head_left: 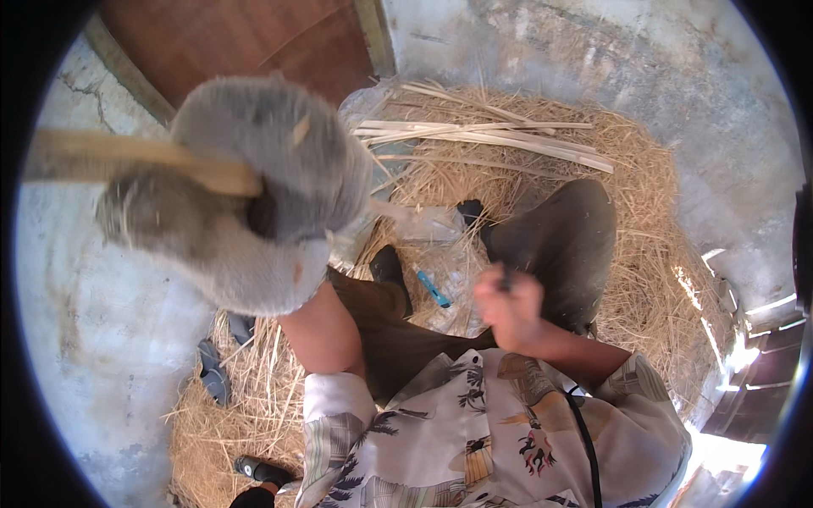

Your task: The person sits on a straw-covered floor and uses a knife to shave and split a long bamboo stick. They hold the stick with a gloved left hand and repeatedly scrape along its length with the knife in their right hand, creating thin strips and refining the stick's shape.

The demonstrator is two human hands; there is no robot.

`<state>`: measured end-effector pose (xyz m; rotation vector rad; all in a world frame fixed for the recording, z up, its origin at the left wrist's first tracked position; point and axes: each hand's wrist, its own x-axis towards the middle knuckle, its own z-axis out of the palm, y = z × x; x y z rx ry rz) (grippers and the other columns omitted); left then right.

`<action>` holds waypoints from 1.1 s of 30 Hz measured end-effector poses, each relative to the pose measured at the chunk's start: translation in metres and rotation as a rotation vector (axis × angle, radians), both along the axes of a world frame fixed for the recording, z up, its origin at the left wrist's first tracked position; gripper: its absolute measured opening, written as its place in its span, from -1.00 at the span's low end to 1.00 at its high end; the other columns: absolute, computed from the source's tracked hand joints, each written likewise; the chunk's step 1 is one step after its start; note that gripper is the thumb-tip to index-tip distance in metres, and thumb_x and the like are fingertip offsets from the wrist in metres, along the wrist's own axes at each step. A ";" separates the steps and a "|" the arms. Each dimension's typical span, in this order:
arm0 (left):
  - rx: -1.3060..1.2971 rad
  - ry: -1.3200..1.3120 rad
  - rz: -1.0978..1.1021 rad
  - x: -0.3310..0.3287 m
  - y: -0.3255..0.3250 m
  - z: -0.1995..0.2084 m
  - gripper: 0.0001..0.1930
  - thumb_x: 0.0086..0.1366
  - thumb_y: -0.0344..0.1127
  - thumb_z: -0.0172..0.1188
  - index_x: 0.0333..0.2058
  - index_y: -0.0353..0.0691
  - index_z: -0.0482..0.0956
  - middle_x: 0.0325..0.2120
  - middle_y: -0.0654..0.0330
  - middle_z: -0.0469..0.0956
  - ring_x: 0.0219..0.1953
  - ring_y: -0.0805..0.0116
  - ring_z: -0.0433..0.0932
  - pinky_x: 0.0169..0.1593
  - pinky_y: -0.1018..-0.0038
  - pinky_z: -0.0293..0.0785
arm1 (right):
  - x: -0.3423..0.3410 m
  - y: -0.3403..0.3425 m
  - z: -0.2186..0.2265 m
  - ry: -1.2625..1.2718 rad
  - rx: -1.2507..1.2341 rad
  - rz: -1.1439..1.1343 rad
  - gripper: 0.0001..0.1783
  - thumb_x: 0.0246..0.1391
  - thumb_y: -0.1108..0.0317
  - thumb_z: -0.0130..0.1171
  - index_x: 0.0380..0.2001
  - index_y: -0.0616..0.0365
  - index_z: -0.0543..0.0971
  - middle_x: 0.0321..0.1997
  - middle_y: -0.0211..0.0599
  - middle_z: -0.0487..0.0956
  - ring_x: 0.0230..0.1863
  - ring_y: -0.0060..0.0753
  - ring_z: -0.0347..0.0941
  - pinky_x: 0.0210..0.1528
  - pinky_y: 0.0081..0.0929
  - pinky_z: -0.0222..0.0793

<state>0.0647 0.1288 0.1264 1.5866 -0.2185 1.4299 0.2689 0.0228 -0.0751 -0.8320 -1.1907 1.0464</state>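
Raised close to the camera at the upper left, my left hand [279,161] wears a thick grey glove. Its fingers are closed round a pale bamboo strip [102,157], which runs off toward the left rim. My bare right hand [512,309] is in front of my right knee, blurred by motion, with its fingers curled. A small dark end shows at the top of that fist; the rest of what it grips is hidden. On the floor between my feet lies a turquoise box cutter [434,289].
Long bamboo strips [500,140] lie crosswise on a heap of straw-like shavings [639,195] beyond my knees. A grey wall [542,42] and a brown door [279,38] stand behind. Dark sandals [213,372] rest at the left, and another person's foot [264,470] appears lower left.
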 end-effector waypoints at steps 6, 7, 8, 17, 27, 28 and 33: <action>0.025 0.000 -0.045 -0.003 -0.004 0.002 -0.38 0.37 0.41 -0.06 -0.29 -0.11 0.48 -0.74 0.44 0.30 -0.80 0.56 0.20 -0.70 0.53 0.16 | 0.037 -0.006 -0.038 -0.035 -0.795 0.126 -0.75 0.28 0.29 0.11 -0.44 0.10 0.34 -0.68 -0.49 0.29 -0.77 -0.62 0.19 -0.75 -0.53 0.13; 0.043 0.010 -0.052 -0.003 -0.002 0.002 -0.38 0.37 0.41 -0.06 -0.30 -0.11 0.48 -0.74 0.44 0.30 -0.80 0.56 0.20 -0.70 0.53 0.16 | 0.038 -0.006 -0.023 0.027 -0.774 0.103 -0.75 0.28 0.28 0.12 -0.43 0.10 0.33 -0.69 -0.50 0.28 -0.77 -0.62 0.19 -0.75 -0.53 0.12; 0.046 0.030 -0.059 0.000 -0.001 0.004 -0.38 0.37 0.42 -0.06 -0.30 -0.11 0.48 -0.74 0.44 0.30 -0.80 0.56 0.20 -0.70 0.53 0.16 | 0.032 -0.003 -0.004 0.027 -0.677 0.045 -0.77 0.32 0.30 0.07 -0.40 0.09 0.31 -0.69 -0.50 0.26 -0.77 -0.63 0.18 -0.75 -0.54 0.12; 0.082 0.010 0.124 0.010 -0.007 0.007 -0.33 0.37 0.42 -0.06 -0.20 -0.19 0.54 -0.78 0.45 0.20 -0.83 0.57 0.12 -0.72 0.55 0.06 | -0.025 -0.007 -0.012 0.251 -0.191 0.050 -0.88 0.35 0.39 0.01 -0.32 0.08 0.35 -0.66 -0.51 0.28 -0.71 -0.65 0.20 -0.63 -0.53 0.21; 0.086 0.054 0.024 -0.010 0.009 0.011 -0.35 0.39 0.35 -0.02 -0.21 -0.24 0.58 -0.78 0.42 0.17 -0.81 0.57 0.05 -0.73 0.54 -0.01 | 0.001 -0.008 0.024 -0.135 -0.400 0.068 -0.74 0.31 0.34 0.16 -0.43 0.23 0.42 -0.62 -0.55 0.35 -0.53 -0.77 0.19 -0.52 -0.57 0.11; 0.074 0.041 0.015 -0.009 0.009 0.011 -0.36 0.39 0.34 -0.01 -0.22 -0.23 0.58 -0.78 0.42 0.18 -0.81 0.57 0.06 -0.73 0.54 0.00 | 0.001 -0.007 0.030 -0.072 -0.274 0.016 -0.75 0.31 0.37 0.15 -0.44 0.22 0.40 -0.61 -0.56 0.34 -0.52 -0.77 0.17 -0.52 -0.58 0.10; 0.015 0.000 0.003 -0.002 0.004 0.009 -0.42 0.39 0.29 0.04 -0.28 -0.22 0.58 -0.78 0.42 0.22 -0.80 0.57 0.10 -0.73 0.56 0.04 | -0.032 -0.001 0.015 0.337 0.055 -0.079 -0.83 0.33 0.49 0.07 -0.39 0.14 0.38 -0.58 -0.53 0.32 -0.55 -0.77 0.12 -0.52 -0.59 0.09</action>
